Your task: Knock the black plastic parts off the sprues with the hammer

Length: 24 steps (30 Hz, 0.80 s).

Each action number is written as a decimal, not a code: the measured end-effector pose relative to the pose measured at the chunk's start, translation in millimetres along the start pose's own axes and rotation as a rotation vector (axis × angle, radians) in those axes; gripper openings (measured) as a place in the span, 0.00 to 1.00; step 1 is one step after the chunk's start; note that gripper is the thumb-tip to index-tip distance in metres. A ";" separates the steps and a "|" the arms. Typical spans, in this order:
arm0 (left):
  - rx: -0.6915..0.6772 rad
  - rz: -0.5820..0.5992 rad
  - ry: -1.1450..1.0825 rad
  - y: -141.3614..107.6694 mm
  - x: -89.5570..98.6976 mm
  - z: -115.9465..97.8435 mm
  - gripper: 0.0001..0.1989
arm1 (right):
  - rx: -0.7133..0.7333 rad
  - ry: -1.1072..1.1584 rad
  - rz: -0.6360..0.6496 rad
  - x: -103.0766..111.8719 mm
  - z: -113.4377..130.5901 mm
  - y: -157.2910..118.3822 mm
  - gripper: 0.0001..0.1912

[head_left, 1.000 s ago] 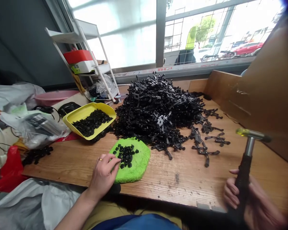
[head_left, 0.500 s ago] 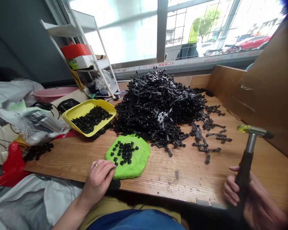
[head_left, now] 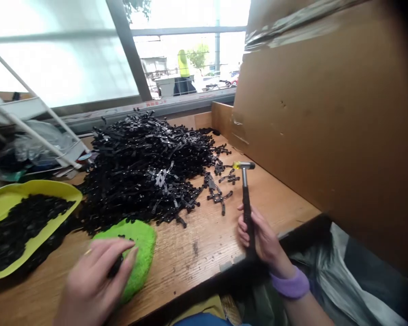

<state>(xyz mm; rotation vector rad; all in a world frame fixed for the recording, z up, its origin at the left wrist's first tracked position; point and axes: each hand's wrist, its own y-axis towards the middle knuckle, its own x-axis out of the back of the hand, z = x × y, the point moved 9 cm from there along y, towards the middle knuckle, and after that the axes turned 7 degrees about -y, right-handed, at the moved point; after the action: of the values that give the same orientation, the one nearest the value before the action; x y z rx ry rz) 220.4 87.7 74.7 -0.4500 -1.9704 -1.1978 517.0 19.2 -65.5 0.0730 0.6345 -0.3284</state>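
My left hand (head_left: 95,280) lies over a bright green terry pad (head_left: 143,246), with a small black plastic piece (head_left: 116,267) pinched between its fingers. Any other pieces on the pad are hidden by the hand. My right hand (head_left: 261,237) grips the dark handle of a small hammer (head_left: 246,199) upright; its metal head has a yellow tip. A large heap of black plastic moulded parts (head_left: 139,176) rises behind the pad, and several loose branched parts (head_left: 217,192) lie between it and the hammer.
A yellow tray (head_left: 7,201) of small black pieces sits at the left, close to the heap. A tall cardboard sheet (head_left: 319,127) stands along the wooden table's (head_left: 190,253) right side. A white shelf rack (head_left: 30,122) stands at the far left, below a window.
The view has swung right, bringing the cardboard sheet forward. My left hand has moved from the pad's edge onto the pad, covering the black pieces. My right hand still holds the hammer.
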 end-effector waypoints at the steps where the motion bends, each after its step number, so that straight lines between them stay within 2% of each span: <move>1: -0.027 0.126 -0.028 26.6 -21.8 -11.0 0.08 | 0.003 0.004 0.002 0.7 -0.3 0.3 0.09; 3: -0.030 0.307 -0.031 76.0 -67.1 -29.1 0.09 | 0.016 0.015 0.000 1.1 0.8 -0.1 0.09; 6: 0.008 0.443 0.079 131.8 -136.4 -48.8 0.17 | 0.045 0.025 -0.020 1.7 4.5 -1.2 0.07; 9: 0.074 0.509 0.175 157.2 -195.3 -60.6 0.23 | 0.066 0.026 -0.037 3.3 6.5 -1.1 0.07; 12: 0.158 0.518 0.161 161.3 -227.8 -63.7 0.21 | 0.057 0.029 -0.035 4.6 4.9 -0.3 0.07; 15: 0.184 0.486 0.122 160.4 -232.8 -61.3 0.10 | 0.042 0.029 -0.026 4.1 3.7 -0.3 0.08; 18: 0.206 0.454 0.083 159.6 -219.1 -51.5 0.09 | 0.036 0.035 -0.024 2.6 4.0 -0.8 0.08; 21: 0.231 0.375 -0.064 153.8 -186.0 -38.8 0.09 | 0.044 0.035 -0.028 3.2 5.0 -1.4 0.08; 24: 0.269 0.210 -0.333 132.1 -128.0 -17.9 0.08 | 0.033 0.039 -0.024 5.3 3.3 -3.1 0.09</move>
<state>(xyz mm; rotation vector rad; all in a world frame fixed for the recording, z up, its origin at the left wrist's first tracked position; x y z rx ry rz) 394.1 149.0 59.8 -0.7317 -2.2596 -0.7488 521.9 14.2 -65.9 0.1040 0.6688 -0.3616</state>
